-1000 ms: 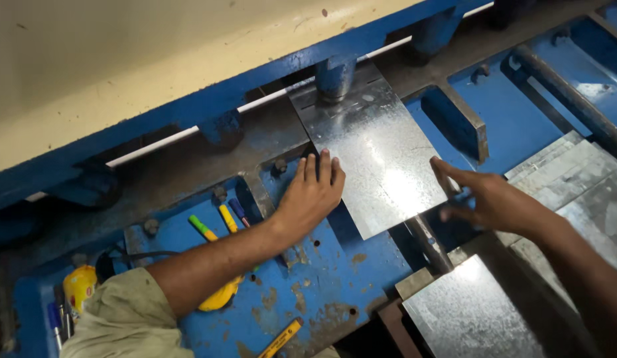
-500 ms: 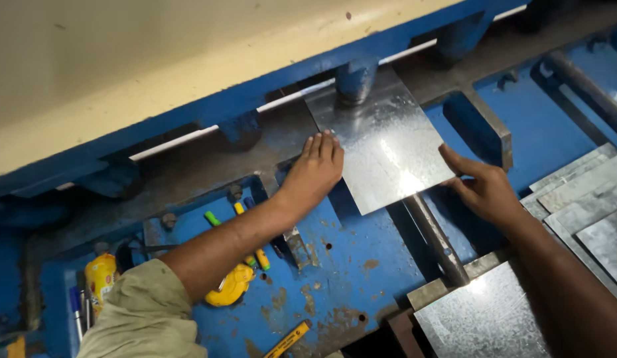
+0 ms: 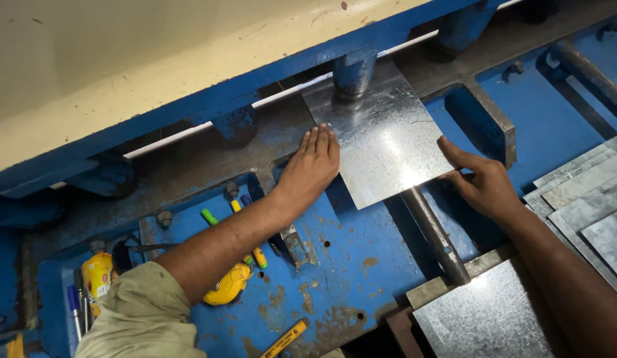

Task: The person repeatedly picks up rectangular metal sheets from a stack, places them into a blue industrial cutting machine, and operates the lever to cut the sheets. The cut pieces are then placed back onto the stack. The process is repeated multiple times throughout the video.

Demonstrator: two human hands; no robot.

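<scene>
Galvanised metal sheet (image 3: 385, 142) flat on blue machine bench (image 3: 342, 245), far edge under blue clamp foot (image 3: 353, 71). Left hand (image 3: 310, 169) flat, fingers extended on sheet's left edge. Right hand (image 3: 481, 182) open, fingertips touching right edge. Sheet stack (image 3: 590, 199) at right.

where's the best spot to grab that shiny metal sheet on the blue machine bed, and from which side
Probably the near edge of the metal sheet, approached from the person's side. It lies flat with its far end under the blue clamp foot; the near corner overhangs a gap beside the round bar. Left hand and right hand already press its sides.
</scene>
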